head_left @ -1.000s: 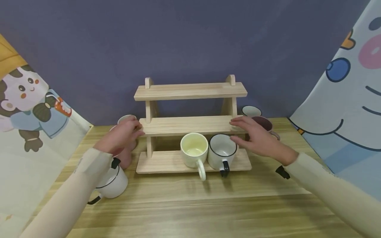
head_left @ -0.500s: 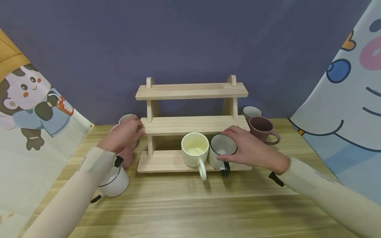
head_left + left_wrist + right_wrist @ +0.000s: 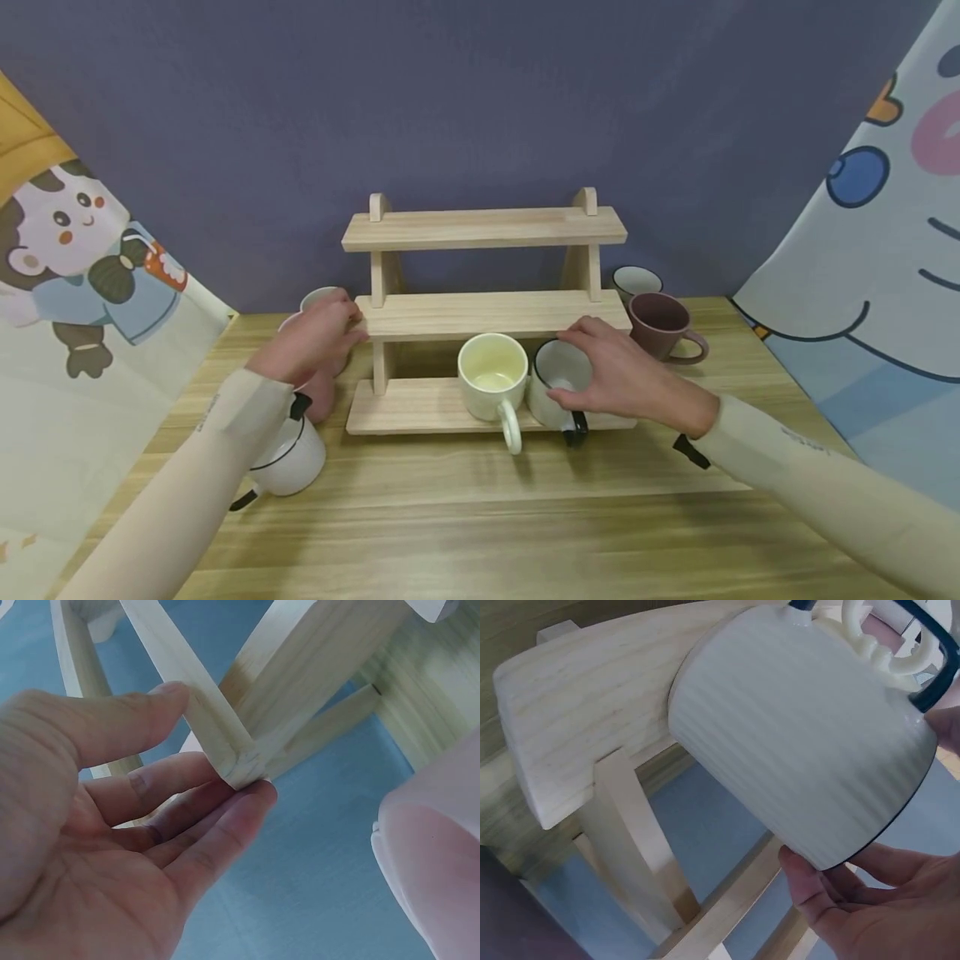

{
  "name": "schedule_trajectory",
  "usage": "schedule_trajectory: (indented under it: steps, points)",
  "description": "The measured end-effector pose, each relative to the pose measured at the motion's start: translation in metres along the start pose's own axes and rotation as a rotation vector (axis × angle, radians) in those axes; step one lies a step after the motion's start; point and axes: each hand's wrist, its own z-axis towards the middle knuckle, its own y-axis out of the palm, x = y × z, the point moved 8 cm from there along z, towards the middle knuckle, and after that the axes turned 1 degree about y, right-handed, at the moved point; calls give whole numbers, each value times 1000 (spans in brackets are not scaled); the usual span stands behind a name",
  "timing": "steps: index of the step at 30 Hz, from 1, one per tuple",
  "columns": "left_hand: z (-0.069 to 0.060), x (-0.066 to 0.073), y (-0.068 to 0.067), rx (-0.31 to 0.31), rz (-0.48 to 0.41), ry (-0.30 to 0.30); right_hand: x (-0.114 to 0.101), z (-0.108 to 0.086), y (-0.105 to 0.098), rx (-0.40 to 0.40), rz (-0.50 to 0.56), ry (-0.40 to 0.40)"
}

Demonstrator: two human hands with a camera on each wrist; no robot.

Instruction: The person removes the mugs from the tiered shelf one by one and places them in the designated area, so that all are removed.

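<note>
A three-tier wooden display shelf (image 3: 487, 315) stands against the back. My left hand (image 3: 307, 337) holds the left end of its middle board, thumb on one side and fingers on the other, as the left wrist view shows. On the bottom board are a pale yellow mug (image 3: 491, 367) and, to its right, a white mug (image 3: 802, 735) with a dark rim and handle. My right hand (image 3: 618, 367) grips the white mug near its rim, between thumb and fingers; in the head view it covers part of the mug's right side.
On the table right of the shelf stand a mauve mug (image 3: 660, 325) and a white dark-rimmed mug (image 3: 637, 282) behind it. Left of the shelf are a pink mug (image 3: 318, 396), a white mug with a dark handle (image 3: 288, 467) and others partly hidden by my left arm.
My right hand has left the middle board's right end and come down onto the white mug. The mug has shifted slightly right, its handle turning a little. The left hand stays on the board.
</note>
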Motion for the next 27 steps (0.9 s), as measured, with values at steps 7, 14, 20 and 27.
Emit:
schedule_trajectory:
  steps: [7, 14, 20, 27]
  points:
    - [0, 2, 0, -6, 4, 3, 11, -20, -18, 18, 9, 5]
    - [0, 1, 1, -3, 21, 17, 30, -46, -47, 3, -78, 101]
    - [2, 0, 1, -2, 9, 23, 52, -65, -62, 51, -117, 129]
    - [2, 0, 1, -1, 4, 17, 78, -71, -61, 8, -132, 156]
